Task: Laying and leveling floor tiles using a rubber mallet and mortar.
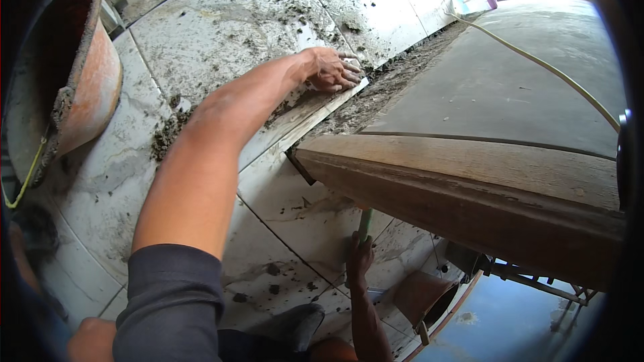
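Note:
My left hand (329, 70) is open, fingers spread and dusted with grey, lying on a narrow white tile strip (305, 121). The strip sits along the edge of a rough, mortar-filled gap (376, 90) in the floor. Lower down, my right hand (360, 258) is closed round the green handle (365, 223) of a tool. The wooden beam (456, 167) above it hides the tool's head, so its kind cannot be told.
A mortar-crusted bucket (94, 87) stands at the left, another bucket (422, 298) at the lower right. White floor tiles (221, 23) carry crumbs of mortar. A pale cable (543, 64) crosses the grey slab (510, 87). A clear container (473, 0) lies at the far right.

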`<state>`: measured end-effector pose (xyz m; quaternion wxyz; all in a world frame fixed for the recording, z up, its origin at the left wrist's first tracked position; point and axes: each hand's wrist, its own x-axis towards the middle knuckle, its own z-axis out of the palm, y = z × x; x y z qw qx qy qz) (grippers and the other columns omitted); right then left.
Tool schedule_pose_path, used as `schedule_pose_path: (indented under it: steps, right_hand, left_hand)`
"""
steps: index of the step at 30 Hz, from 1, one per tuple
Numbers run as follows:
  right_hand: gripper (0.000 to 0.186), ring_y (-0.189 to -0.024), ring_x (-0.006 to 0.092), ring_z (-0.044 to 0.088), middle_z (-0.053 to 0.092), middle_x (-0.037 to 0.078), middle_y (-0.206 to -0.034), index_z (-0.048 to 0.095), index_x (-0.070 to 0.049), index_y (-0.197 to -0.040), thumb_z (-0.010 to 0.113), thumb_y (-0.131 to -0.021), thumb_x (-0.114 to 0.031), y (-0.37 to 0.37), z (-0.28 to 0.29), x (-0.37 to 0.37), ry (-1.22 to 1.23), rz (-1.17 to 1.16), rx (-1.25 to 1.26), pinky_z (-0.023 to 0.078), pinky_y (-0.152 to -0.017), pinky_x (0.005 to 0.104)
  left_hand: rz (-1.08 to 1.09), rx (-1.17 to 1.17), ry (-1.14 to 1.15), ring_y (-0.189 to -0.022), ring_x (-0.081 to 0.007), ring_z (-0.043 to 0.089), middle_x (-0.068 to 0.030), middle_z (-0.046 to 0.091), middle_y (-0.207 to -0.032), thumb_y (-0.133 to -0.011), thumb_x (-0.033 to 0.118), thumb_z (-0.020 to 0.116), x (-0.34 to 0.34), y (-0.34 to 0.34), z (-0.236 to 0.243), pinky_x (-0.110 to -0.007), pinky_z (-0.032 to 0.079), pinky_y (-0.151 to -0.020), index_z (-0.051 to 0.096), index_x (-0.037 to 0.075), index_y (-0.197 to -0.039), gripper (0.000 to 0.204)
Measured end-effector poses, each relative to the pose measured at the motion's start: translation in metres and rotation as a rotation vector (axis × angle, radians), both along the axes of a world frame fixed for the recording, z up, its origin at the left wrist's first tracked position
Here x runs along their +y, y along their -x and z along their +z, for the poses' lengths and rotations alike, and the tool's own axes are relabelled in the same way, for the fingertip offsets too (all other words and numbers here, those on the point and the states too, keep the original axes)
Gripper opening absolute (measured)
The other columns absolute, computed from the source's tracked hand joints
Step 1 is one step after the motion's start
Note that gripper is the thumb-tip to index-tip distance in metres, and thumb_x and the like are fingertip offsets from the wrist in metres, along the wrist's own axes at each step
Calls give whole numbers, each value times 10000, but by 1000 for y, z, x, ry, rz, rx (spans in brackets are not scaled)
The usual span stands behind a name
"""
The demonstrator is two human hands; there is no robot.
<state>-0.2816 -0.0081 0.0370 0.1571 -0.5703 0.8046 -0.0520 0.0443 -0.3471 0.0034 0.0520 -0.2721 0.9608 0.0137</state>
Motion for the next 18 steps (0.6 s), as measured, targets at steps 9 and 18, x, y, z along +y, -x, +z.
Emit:
schedule_pose_path:
  steps: [9, 18]
  right_hand:
    - [321, -614, 396, 519, 519, 207, -634, 458, 0, -822, 536, -864, -309, 5, -5, 1, 40, 36, -40, 386, -556, 445]
    - [334, -596, 369, 512, 513, 193, -633, 460, -5, -831, 515, -876, -331, 0, 11, -2, 111, 43, -126, 388, -551, 441]
  left_hand:
    - [1308, 395, 252, -1320, -373, 135, -273, -13, -1421, -856, 138, 368, 5, 19, 26, -615, 45, -1031, 92, -3, -1384, 612]
    - [1295, 772, 294, -1311, -369, 184, -234, 139, -1424, -864, 183, 462, 223, 27, 7, -533, 120, -1064, 336, -67, -1288, 508]
